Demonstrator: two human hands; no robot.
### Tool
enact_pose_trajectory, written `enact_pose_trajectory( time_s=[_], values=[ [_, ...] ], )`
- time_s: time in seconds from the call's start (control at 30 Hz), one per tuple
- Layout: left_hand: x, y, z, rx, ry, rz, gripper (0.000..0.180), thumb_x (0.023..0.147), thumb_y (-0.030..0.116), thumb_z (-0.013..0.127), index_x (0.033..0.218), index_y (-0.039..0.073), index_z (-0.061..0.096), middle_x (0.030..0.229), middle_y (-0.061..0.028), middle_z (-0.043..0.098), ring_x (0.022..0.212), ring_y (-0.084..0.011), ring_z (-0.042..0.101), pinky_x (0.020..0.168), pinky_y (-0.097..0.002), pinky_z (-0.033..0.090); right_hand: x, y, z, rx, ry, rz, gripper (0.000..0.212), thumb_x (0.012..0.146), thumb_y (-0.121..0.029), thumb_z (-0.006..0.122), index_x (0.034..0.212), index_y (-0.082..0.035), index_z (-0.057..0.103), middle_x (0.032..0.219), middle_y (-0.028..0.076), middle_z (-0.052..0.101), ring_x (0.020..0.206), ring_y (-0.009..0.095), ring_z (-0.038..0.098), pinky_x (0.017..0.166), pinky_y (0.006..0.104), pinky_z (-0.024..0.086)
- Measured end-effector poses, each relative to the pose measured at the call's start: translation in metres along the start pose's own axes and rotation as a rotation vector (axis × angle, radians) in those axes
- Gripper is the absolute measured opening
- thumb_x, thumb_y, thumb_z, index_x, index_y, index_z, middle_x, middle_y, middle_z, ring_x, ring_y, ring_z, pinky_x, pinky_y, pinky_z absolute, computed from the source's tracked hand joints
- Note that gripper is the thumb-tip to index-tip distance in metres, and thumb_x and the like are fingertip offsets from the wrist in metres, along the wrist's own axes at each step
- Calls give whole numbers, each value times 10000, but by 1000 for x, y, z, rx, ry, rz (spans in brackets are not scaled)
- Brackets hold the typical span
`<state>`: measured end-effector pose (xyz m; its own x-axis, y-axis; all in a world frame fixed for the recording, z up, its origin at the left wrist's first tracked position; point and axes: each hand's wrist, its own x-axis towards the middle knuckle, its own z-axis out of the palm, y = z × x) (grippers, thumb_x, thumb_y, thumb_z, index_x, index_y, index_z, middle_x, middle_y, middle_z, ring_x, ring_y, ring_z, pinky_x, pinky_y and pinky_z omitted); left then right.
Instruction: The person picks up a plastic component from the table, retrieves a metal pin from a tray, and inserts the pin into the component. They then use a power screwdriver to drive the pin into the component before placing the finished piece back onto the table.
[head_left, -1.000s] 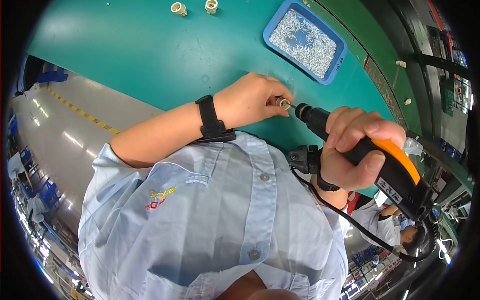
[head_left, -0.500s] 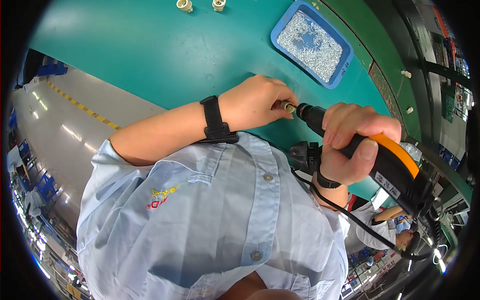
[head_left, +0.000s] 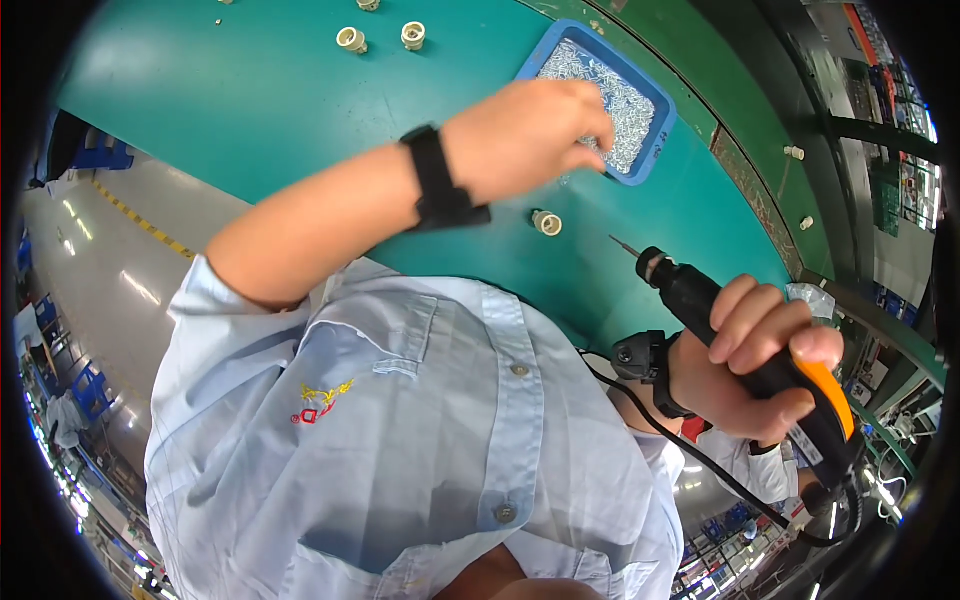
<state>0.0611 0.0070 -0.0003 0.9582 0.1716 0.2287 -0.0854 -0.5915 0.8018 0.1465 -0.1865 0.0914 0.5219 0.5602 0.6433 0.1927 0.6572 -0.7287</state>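
My right hand [head_left: 752, 370] is wrapped round an electric screwdriver [head_left: 690, 297], black with an orange strip. Its thin bit points up and left over the bench, apart from any part. On the green bench [head_left: 300, 120] stands a small cream cylindrical fitting [head_left: 546, 223], between the bit and my left hand [head_left: 530, 135]. That hand, blurred, reaches over the near left side of a blue tray [head_left: 660, 130] of small silver screws [head_left: 628, 125]. Its thumb and forefinger are bent; whether a screw is between them cannot be made out.
More cream fittings [head_left: 413, 36] stand at the far left of the bench. Small pale pieces [head_left: 795, 152] lie on the green ledge to the right. A black cable [head_left: 700, 435] runs beside my right forearm. Another person's sleeve [head_left: 765, 475] shows at lower right.
My left hand has let go of the cream fitting and moved up to the screw tray. The screwdriver has drawn back to the right, away from the fitting.
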Motion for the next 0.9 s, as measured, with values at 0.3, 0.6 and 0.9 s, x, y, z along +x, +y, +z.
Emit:
enact_pose_trajectory(
  time_s=[0.3, 0.6, 0.9],
  values=[
    [64, -22, 5, 165, -411, -193, 116, 763, 115, 663, 857, 48, 651, 889, -119, 647, 850, -283, 623, 732, -393, 483, -8, -2, -7, -113, 102, 17, 394, 897, -402, 556, 982, -31, 457, 572, 41, 478, 437, 144, 469, 408, 265, 375],
    [46, -29, 5, 214, 110, 49, 100, 784, 132, 646, 866, 85, 678, 839, -88, 647, 824, -276, 618, 712, -382, 489, -1, 1, -11, -49, 67, 12, 381, 902, -387, 552, 999, -30, 459, 596, 50, 482, 468, 156, 484, 438, 282, 388],
    [37, -20, 1, 239, 114, 4, 78, 775, 135, 651, 824, 74, 655, 843, -69, 612, 837, -268, 573, 724, -369, 468, 5, 0, -10, -11, -9, 57, 382, 908, -382, 541, 1043, -37, 448, 634, 54, 493, 500, 161, 492, 472, 291, 384]
  ],
)
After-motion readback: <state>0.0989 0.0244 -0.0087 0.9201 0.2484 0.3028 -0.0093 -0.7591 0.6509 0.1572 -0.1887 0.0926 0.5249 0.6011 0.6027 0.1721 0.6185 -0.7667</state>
